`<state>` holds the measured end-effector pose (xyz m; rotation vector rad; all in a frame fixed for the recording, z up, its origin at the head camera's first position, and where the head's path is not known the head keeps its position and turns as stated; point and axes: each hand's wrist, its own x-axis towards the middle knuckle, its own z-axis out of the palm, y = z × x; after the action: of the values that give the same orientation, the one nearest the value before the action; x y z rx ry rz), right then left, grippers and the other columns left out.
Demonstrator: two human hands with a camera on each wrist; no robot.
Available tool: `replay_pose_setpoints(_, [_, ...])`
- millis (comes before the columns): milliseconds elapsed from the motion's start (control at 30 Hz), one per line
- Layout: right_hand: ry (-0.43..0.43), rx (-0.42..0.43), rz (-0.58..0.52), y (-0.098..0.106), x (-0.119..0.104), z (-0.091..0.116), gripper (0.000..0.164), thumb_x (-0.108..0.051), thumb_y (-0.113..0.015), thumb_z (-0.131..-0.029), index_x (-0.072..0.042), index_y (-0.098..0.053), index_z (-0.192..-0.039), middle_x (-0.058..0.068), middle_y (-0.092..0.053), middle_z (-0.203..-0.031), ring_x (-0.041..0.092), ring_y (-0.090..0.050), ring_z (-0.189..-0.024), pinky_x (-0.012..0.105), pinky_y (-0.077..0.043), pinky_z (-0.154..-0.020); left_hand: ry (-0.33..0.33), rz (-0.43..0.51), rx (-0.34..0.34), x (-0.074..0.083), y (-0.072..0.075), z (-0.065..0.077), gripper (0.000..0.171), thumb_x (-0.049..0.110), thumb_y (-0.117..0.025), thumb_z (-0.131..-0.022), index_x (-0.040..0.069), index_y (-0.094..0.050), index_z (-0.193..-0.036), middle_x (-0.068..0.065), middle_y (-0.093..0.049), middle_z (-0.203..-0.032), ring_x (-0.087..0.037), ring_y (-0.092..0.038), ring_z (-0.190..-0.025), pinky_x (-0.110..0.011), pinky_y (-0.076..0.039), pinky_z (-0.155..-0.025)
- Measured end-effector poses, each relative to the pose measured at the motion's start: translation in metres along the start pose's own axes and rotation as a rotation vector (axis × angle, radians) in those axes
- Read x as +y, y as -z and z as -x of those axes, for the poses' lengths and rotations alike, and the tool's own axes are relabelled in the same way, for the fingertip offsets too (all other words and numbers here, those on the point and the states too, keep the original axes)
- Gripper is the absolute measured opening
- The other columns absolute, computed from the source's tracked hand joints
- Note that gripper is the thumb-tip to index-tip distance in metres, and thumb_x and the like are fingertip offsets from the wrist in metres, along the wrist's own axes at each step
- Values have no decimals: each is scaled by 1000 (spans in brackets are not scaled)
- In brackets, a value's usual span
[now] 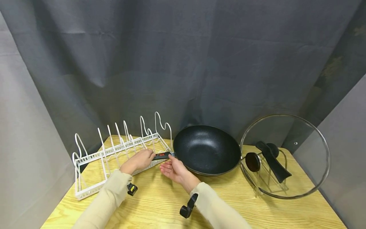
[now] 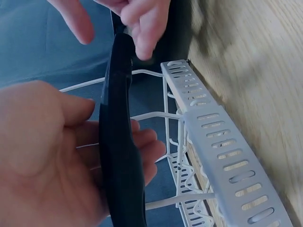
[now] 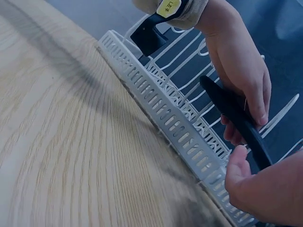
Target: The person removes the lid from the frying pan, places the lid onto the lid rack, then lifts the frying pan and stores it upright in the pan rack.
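Observation:
A black wok (image 1: 207, 149) sits tilted beside the right end of a white wire rack (image 1: 90, 190), its inside facing me. Its black handle (image 1: 161, 155) points left over the rack. My left hand (image 1: 139, 160) grips this handle, thumb on one side and fingers round the other, as the left wrist view shows. Close to where the handle meets the wok is my right hand (image 1: 178, 171), fingers loosely extended and thumb beside the handle. In the right wrist view the right thumb (image 3: 239, 161) lies near the handle (image 3: 236, 113); whether it touches cannot be told.
On the right stands a large glass lid (image 1: 328, 159) with a black handle (image 1: 273, 162), propped upright by a wire stand (image 1: 283, 187). A dark round piece (image 1: 253, 162) is beside it. Grey curtains (image 1: 183, 63) hang behind the wooden table (image 1: 160, 206).

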<state>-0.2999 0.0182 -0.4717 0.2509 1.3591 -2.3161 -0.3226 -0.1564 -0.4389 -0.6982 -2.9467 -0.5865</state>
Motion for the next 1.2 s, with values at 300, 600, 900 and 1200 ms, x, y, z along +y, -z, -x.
replay_pose_setpoints(300, [41, 89, -93, -4, 5, -20, 32, -26, -39, -103, 4, -51, -101, 10, -57, -84, 14, -58, -73, 22, -48, -70, 33, -2, -29, 0, -5, -7, 25, 13, -42, -99, 8, -55, -78, -2, -50, -68, -21, -54, -69, -42, -46, -71])
replay_pose_setpoints(600, [74, 138, -107, -8, 5, -24, 32, -21, -41, -103, 7, -56, -101, 5, -59, -73, 7, -57, -64, 19, -47, -65, 29, -20, -20, 4, -8, -6, 22, 10, -44, -98, 10, -50, -77, -1, -46, -65, -19, -48, -63, -39, -44, -63])
replay_pose_setpoints(900, [124, 91, -67, 2, 18, -35, 35, -25, -46, -101, 8, -58, -100, 6, -60, -73, 8, -58, -63, 19, -47, -61, 49, 31, -68, 9, -6, 5, 22, 12, -42, -99, 7, -53, -81, -1, -47, -65, -18, -48, -61, -37, -44, -60])
replay_pose_setpoints(1200, [70, 46, -47, 3, 7, -6, 30, -17, -39, -103, 9, -53, -101, 9, -59, -75, 11, -61, -66, 19, -49, -66, 8, 124, -146, 14, -2, 16, 19, 13, -41, -100, 6, -52, -87, -2, -45, -64, -17, -48, -60, -37, -43, -60])
